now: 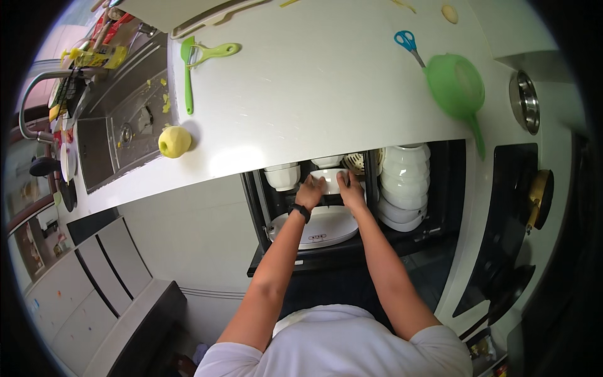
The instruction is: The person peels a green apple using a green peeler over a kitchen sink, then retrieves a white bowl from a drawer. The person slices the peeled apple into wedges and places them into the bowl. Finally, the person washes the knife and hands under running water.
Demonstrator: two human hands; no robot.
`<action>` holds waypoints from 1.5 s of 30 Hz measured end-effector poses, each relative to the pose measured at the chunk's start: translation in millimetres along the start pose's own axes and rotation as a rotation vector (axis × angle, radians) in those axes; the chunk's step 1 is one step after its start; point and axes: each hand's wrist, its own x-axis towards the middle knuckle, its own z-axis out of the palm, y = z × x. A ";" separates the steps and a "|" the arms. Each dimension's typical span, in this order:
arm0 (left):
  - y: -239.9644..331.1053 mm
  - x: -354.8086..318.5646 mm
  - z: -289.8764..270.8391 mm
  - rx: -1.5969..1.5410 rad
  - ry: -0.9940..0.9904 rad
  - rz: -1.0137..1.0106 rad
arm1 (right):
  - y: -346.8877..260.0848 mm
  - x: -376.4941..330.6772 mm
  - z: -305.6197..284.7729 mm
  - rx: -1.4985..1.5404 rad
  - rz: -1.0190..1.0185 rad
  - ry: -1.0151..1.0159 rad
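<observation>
My two hands reach down into an open dark drawer under the counter and grip a small white bowl between them. My left hand, with a black band on its wrist, is closed on the bowl's left side. On the opposite side, my right hand is closed on it too. White bowls stand behind to the left, and another white bowl is just beyond. Below my hands lies a large white oval dish. A tall stack of white bowls fills the drawer's right part.
On the white counter lie a peeled fruit, a green peeler, a green knife, blue-handled scissors and a green strainer. The sink is left; a black cooktop is right.
</observation>
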 end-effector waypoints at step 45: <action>215.0 -44.9 -294.2 -1.285 0.521 0.030 | -315.4 -67.5 -39.3 0.477 -0.645 -0.517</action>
